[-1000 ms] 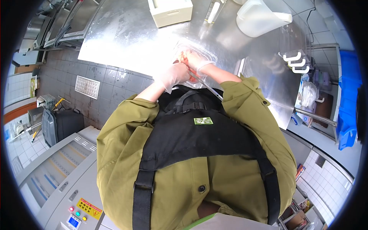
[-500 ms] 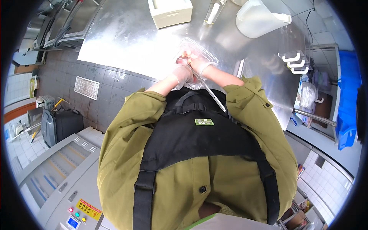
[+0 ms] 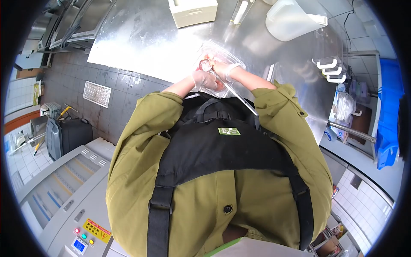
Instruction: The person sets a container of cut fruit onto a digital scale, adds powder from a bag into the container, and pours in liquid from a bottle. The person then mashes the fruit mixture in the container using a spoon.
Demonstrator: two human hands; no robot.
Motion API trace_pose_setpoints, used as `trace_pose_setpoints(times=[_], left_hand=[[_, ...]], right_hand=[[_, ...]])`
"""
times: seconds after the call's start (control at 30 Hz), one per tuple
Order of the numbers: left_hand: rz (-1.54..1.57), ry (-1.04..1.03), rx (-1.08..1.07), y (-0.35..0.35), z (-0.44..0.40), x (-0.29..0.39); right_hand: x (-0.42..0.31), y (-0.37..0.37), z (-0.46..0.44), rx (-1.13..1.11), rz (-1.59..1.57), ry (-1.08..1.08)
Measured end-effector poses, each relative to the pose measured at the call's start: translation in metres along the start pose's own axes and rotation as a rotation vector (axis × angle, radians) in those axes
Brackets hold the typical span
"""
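A clear plastic tray [image 3: 233, 60] with reddish food pieces [image 3: 206, 64] in it sits at the near edge of the steel table. Over its left side is my left hand [image 3: 204, 80], in a clear glove, its fingers wrapped round the metal utensil. The utensil's long handle [image 3: 239, 98] slants down to the right, toward the apron. My right hand [image 3: 223, 70], also gloved, reaches into the tray from the right. Its fingers are closed at the food near the utensil's head, and what they grip is too small to name.
On the steel table [image 3: 150, 47] stand a cream box [image 3: 195, 15] and a translucent pitcher [image 3: 291, 21] at the back. White-handled clear holders [image 3: 327, 64] are at the right edge. A grey cabinet [image 3: 64, 188] stands at the lower left.
My left hand has moved right and in beside my right hand. The utensil's handle has swung, and its end now lies farther right. More of the tray shows.
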State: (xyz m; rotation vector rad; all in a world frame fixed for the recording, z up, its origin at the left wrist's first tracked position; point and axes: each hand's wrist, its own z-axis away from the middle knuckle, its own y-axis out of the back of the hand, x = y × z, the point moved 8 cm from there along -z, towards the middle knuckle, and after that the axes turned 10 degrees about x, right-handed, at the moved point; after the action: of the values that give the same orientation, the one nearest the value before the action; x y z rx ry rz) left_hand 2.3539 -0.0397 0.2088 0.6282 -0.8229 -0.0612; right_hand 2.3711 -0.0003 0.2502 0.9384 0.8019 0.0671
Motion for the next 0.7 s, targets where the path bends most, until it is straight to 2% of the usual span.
trace_pose_setpoints(times=[0.03,0.13,0.2,0.23,0.33,0.4,0.53,0.63,0.7], left_hand=[[-0.005,-0.002,0.001,-0.004,-0.004,-0.007],[-0.049,-0.035,0.002,-0.007,-0.007,-0.013],[-0.114,-0.092,-0.001,-0.006,-0.008,-0.011],[-0.151,-0.052,0.015,0.001,0.0,-0.003],[-0.226,0.019,0.07,0.023,0.022,0.02],[-0.22,0.0,0.113,0.015,0.018,0.006],[-0.265,0.051,0.147,0.005,0.003,-0.026],[-0.175,0.004,0.195,0.009,0.001,-0.03],[-0.157,0.01,0.201,0.012,0.002,-0.035]], right_hand=[[-0.004,0.001,0.003,-0.043,0.062,0.002],[0.053,-0.047,-0.037,0.109,-0.235,0.065],[0.058,-0.048,-0.041,0.119,-0.298,0.059],[0.059,-0.048,-0.041,0.126,-0.328,0.056],[0.031,-0.014,-0.015,0.169,-0.442,-0.106],[-0.013,0.015,0.009,0.046,-0.141,-0.008],[-0.019,0.007,0.014,-0.213,0.257,0.09],[0.013,-0.018,0.007,-0.299,0.068,0.093],[0.024,-0.023,0.003,-0.216,-0.099,0.024]])
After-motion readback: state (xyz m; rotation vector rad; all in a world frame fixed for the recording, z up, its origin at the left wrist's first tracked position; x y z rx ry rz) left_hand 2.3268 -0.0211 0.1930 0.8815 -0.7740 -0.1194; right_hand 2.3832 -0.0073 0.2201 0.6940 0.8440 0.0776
